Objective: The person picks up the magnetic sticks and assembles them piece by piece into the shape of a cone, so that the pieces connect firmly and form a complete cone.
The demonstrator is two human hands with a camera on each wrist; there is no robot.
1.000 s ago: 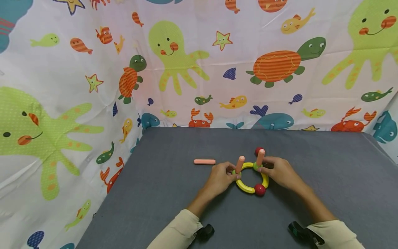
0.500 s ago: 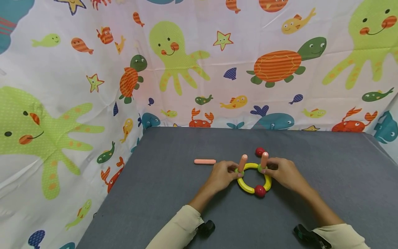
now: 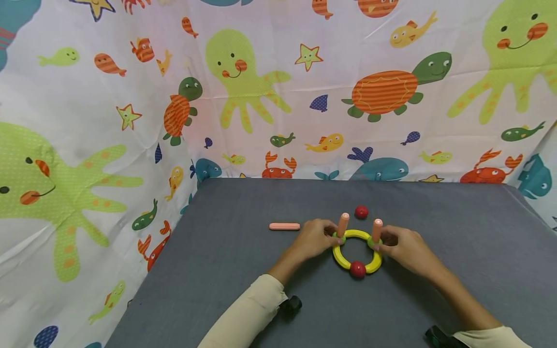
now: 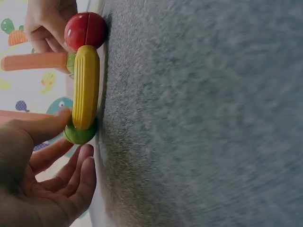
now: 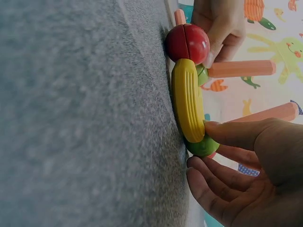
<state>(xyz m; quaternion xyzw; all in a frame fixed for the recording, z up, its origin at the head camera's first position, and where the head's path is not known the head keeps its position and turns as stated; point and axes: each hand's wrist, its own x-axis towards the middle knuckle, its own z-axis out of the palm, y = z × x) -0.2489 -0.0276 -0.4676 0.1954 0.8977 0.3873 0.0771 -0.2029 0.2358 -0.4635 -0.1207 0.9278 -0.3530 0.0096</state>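
A toy ring of yellow curved pieces [image 3: 342,259] lies on the grey table, joined by green balls and, at its near side, a red ball [image 3: 358,269]. Two pink sticks rise from the green balls, the left stick [image 3: 343,224] and the right stick [image 3: 376,229]. My left hand [image 3: 314,239] pinches the left green ball [image 4: 80,136] between thumb and index finger, its other fingers loosely bent. On the opposite side my right hand [image 3: 406,247] pinches the other green ball [image 5: 203,147] with thumb and index finger.
Behind the ring sits a loose red ball [image 3: 361,212]. A third pink stick [image 3: 284,226] lies flat left of it, close to my left hand. The grey cloth-covered table [image 3: 243,261] ends at a hanging curtain [image 3: 287,111] printed with sea animals.
Both hands have turned the ring clockwise on the table: its right side came nearer and rightward, the left side went slightly away. The loose red ball and lying stick stayed put.
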